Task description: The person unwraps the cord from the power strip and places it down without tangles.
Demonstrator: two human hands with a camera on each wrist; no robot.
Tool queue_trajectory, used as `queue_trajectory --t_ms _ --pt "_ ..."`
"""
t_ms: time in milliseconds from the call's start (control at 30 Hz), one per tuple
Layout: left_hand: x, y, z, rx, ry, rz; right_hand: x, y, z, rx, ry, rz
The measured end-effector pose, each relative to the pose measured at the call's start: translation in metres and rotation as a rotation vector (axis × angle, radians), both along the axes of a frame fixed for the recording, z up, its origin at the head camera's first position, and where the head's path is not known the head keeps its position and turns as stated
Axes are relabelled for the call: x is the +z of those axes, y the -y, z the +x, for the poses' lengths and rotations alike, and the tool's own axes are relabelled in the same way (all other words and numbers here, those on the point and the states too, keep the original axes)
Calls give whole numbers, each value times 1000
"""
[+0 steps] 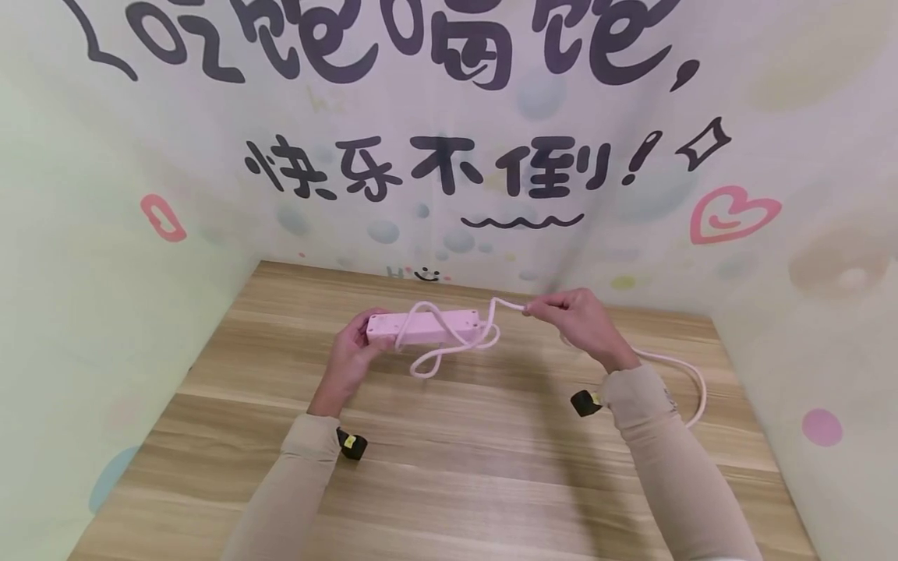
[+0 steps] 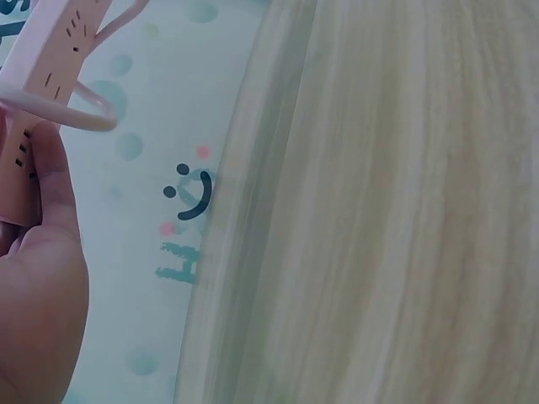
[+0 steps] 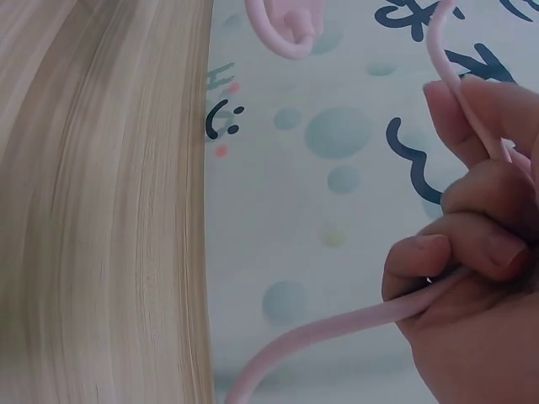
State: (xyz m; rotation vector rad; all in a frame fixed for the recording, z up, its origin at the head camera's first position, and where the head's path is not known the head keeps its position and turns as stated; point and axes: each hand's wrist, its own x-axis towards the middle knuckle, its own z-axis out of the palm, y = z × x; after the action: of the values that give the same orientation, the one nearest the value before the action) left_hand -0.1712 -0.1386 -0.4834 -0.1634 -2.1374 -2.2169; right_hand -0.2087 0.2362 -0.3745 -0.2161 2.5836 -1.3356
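Note:
A pink power strip (image 1: 442, 326) is held above the table, gripped at its left end by my left hand (image 1: 348, 351). In the left wrist view the thumb presses against the slotted face of the strip (image 2: 52, 80). The strip's pink cord (image 1: 449, 348) loops loosely over the body and dangles below it. My right hand (image 1: 584, 323) pinches the cord to the right of the strip. Seen from the right wrist, the cord (image 3: 354, 321) runs through the curled fingers of the right hand (image 3: 480, 244) and out below.
More cord (image 1: 691, 370) trails right behind the right forearm. The wood-grain table (image 1: 456, 460) meets a printed backdrop (image 1: 449, 241) at its back edge, with cloth walls at both sides. Black wrist cameras (image 1: 354, 446) hang from both sleeves.

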Motion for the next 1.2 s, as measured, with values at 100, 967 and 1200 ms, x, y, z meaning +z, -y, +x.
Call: queue_trajectory --t_ms 100,967,1200 --pt "-2 1 -1 16 -18 8 0 -2 2 34 20 32" --pt "7 7 0 65 -14 84 -52 -3 -7 208 39 202" --pt "10 7 0 64 -29 78 -64 -1 -17 175 35 207"
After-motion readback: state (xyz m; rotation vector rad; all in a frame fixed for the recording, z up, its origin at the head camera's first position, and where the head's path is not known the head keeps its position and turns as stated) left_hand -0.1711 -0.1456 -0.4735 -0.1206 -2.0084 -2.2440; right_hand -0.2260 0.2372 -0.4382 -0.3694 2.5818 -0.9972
